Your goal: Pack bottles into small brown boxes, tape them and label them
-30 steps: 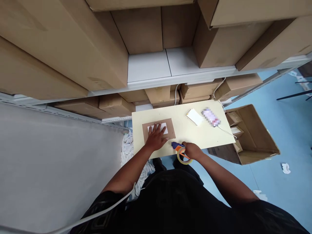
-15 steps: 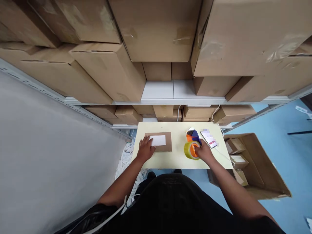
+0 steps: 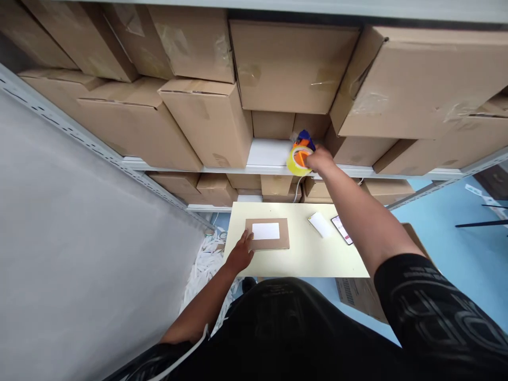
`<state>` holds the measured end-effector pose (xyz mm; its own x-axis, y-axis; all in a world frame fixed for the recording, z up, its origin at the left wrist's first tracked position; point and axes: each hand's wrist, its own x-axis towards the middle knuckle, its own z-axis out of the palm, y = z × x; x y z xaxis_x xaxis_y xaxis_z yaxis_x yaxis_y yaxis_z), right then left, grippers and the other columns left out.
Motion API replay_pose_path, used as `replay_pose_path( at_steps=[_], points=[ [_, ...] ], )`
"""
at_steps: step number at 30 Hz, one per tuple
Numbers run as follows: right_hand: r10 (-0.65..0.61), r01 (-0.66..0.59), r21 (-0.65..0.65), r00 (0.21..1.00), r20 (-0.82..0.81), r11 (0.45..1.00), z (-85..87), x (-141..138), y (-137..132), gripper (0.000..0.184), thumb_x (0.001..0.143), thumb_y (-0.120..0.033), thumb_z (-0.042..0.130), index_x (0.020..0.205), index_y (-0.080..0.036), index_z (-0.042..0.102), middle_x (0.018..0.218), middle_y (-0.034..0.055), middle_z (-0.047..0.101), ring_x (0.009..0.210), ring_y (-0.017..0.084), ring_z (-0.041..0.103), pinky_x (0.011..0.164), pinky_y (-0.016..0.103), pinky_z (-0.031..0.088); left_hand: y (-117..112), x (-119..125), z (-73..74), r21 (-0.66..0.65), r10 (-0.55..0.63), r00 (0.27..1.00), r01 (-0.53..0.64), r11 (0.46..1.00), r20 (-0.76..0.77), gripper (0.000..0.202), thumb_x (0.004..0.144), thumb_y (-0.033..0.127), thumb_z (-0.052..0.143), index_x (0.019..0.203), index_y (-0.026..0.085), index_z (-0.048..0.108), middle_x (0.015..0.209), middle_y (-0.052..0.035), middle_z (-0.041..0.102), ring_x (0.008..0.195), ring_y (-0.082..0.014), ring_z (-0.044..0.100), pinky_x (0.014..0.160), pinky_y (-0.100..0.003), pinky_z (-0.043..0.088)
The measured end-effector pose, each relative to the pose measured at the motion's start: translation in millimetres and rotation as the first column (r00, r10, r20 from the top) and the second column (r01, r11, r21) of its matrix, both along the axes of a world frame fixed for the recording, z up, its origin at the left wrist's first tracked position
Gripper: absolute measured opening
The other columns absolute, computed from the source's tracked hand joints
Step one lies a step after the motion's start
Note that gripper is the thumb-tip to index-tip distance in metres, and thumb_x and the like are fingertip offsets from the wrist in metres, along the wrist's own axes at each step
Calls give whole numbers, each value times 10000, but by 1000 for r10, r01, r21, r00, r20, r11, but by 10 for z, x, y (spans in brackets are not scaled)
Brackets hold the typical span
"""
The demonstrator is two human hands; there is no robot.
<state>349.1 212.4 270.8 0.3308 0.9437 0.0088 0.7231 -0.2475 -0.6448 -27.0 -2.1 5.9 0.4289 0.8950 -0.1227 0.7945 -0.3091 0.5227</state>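
Observation:
A flat cardboard box (image 3: pixel 268 244) with a white label (image 3: pixel 265 231) on top lies on the pale table. My left hand (image 3: pixel 240 255) grips it at its near left corner, fingers at the left side and thumb at the near edge. High over the table, in front of the shelf, my right hand (image 3: pixel 320 160) is closed on a tape dispenser (image 3: pixel 304 144). The dispenser is orange and blue and carries a roll of yellowish clear tape (image 3: pixel 296 163). Right of the box lie a small white paper (image 3: pixel 319 225) and a phone (image 3: pixel 341 229), partly covered by my right forearm.
Large cardboard boxes (image 3: pixel 293 69) fill the white shelf (image 3: pixel 265 153) ahead, with smaller cartons (image 3: pixel 275 184) beneath. A grey wall (image 3: pixel 95 238) rises at left. Shredded paper (image 3: pixel 202 270) covers the floor beside the table (image 3: pixel 305 264). An open carton (image 3: pixel 359 296) stands at the lower right.
My right hand has lifted the tape dispenser from the table up to shelf height, uncovering the white paper. My left hand has slid off the box's top to its near left corner.

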Motion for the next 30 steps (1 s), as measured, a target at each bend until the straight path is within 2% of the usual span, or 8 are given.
replay_pose_path(
  at_steps=[6, 10, 13, 17, 20, 22, 25, 30],
  points=[
    [-161, 164, -292, 986, 35, 942, 82, -241, 542, 372, 900, -304, 655, 1021, 40, 584, 1142, 224, 669, 1052, 230, 676, 885, 420, 515, 32, -94, 29, -15, -23, 994, 25, 1000, 107, 650, 909, 225, 552, 1546, 194, 428, 1713, -125, 231, 1536, -318, 344, 1202, -481, 414],
    [-133, 123, -279, 991, -19, 952, -102, -121, 73, 346, 1011, -380, 507, 1069, -53, 608, 1230, 224, 669, 1153, 226, 612, 992, 392, 468, 54, -228, -47, -115, 85, 961, -56, 992, 265, 750, 886, 250, 608, 1590, 227, 351, 1726, -127, 188, 1536, -324, 344, 1178, -475, 440],
    [-175, 158, -189, 982, -77, 969, -593, -119, -864, 353, 1043, -438, 435, 1129, -152, 623, 1289, 186, 682, 1275, 249, 531, 1085, 351, 407, 45, -319, -231, -315, 301, 890, -193, 929, 342, 860, 862, 316, 671, 1619, 232, 272, 1694, -175, 264, 1472, -339, 448, 1134, -488, 473],
    [-239, 185, -248, 949, -206, 951, -1657, -573, -2258, 486, 1045, -495, 287, 1146, -184, 645, 1178, 127, 734, 1114, 263, 647, 984, 386, 501, -5, -342, -408, -554, 397, 837, -140, 821, 376, 814, 857, 329, 676, 1584, 212, 327, 1587, -174, 470, 1434, -334, 500, 1092, -488, 499],
    [-233, 56, -361, 853, -468, 931, -2360, -1006, -2859, 577, 998, -627, 318, 1219, -214, 655, 1292, 119, 693, 1189, 271, 639, 955, 395, 522, -53, -301, -354, -598, 383, 831, -77, 798, 404, 702, 863, 284, 624, 1529, 216, 412, 1510, -114, 575, 1414, -295, 530, 1090, -444, 507],
    [-207, 24, -320, 807, -553, 947, -2616, -1173, -3016, 609, 973, -692, 340, 1234, -240, 654, 1326, 108, 671, 1261, 279, 594, 1037, 421, 478, -78, -280, -239, -584, 379, 844, -99, 806, 380, 648, 855, 256, 615, 1484, 215, 465, 1454, -94, 625, 1368, -277, 575, 1089, -420, 507],
    [-146, 38, -213, 840, -522, 976, -2665, -1212, -3035, 581, 969, -702, 376, 1185, -241, 657, 1232, 94, 686, 1219, 278, 592, 1101, 449, 424, -74, -288, -21, -507, 334, 881, -131, 852, 335, 565, 865, 270, 619, 1420, 215, 524, 1344, -91, 680, 1237, -266, 653, 1023, -405, 542],
    [-111, 97, -57, 909, -402, 994, -2422, -1099, -2815, 515, 1000, -610, 391, 1184, -213, 662, 1203, 101, 643, 1182, 256, 592, 1081, 404, 442, 87, -266, 226, -309, 209, 943, -124, 943, 259, 547, 911, 386, 600, 1411, 175, 538, 1252, -126, 675, 1070, -258, 688, 964, -398, 543]
  ],
)
